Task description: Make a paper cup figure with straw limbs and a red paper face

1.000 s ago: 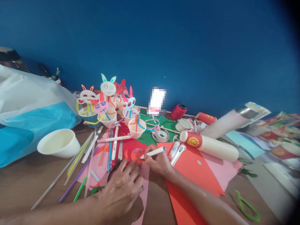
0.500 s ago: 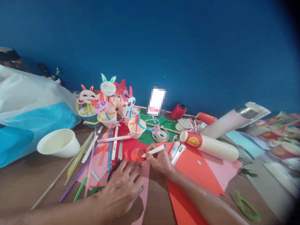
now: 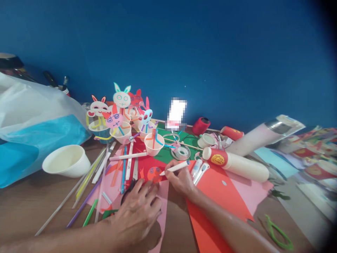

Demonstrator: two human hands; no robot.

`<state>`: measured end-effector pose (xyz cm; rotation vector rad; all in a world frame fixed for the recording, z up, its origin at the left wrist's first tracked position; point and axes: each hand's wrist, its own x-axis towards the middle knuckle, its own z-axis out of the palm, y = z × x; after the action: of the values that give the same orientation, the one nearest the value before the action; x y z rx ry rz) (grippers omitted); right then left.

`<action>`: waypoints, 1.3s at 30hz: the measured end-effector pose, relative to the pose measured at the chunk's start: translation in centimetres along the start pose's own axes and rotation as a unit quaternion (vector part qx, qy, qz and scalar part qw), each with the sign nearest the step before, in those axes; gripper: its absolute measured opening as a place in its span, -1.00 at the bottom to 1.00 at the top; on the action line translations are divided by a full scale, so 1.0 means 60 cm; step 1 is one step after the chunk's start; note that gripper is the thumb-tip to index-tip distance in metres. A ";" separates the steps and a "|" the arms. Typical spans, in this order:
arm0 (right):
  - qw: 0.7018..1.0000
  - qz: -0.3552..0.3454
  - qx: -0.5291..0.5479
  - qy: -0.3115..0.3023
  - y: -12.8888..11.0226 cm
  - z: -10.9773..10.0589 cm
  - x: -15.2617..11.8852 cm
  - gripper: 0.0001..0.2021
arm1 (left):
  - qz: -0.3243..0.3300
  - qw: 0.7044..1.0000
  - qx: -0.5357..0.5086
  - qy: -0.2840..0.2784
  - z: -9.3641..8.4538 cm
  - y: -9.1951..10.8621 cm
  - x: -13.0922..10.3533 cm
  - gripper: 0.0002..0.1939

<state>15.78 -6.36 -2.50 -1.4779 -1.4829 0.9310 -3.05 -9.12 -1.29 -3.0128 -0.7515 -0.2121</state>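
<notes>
My right hand (image 3: 181, 179) grips a white marker (image 3: 177, 167) with a blue end. Its tip points at an orange paper face cutout (image 3: 153, 173) bearing blue drawn eyes, lying on red paper. My left hand (image 3: 142, 205) lies palm down with fingers apart, its fingertips at the cutout's lower edge; the part under them is hidden. Beside that hand, partly covered, are black-handled scissors (image 3: 135, 170). Behind the cutout stands a paper cup (image 3: 154, 143) with coloured straws bent over its rim.
Cups with paper animal faces, such as a white rabbit (image 3: 121, 99), stand behind. Loose straws (image 3: 84, 198) and a white bowl (image 3: 65, 161) lie left. To the right are stacked cups (image 3: 242, 168), a utility knife (image 3: 201, 173), orange paper (image 3: 210, 218) and green scissors (image 3: 279, 233).
My right hand and the marker have shifted very slightly to the right, the tip still by the drawn eye. My left hand stays in place.
</notes>
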 end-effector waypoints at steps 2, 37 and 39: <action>1.000 0.003 0.022 0.012 -0.001 0.000 0.002 -0.96 | -0.001 1.000 -0.002 0.000 0.002 0.000 -0.002 -0.89; 0.999 -0.014 -0.029 0.010 -0.003 0.014 -0.012 -0.93 | 0.002 1.000 0.010 0.022 -0.003 0.000 0.004 -0.87; 0.999 -0.014 -0.033 0.010 -0.003 0.016 -0.014 -0.93 | 0.006 1.000 0.015 0.022 -0.002 0.000 0.004 -0.86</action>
<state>14.78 -7.15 -2.75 -1.5045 -1.5298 0.8555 -2.87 -9.02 -1.13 -2.9727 -0.7269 -0.2636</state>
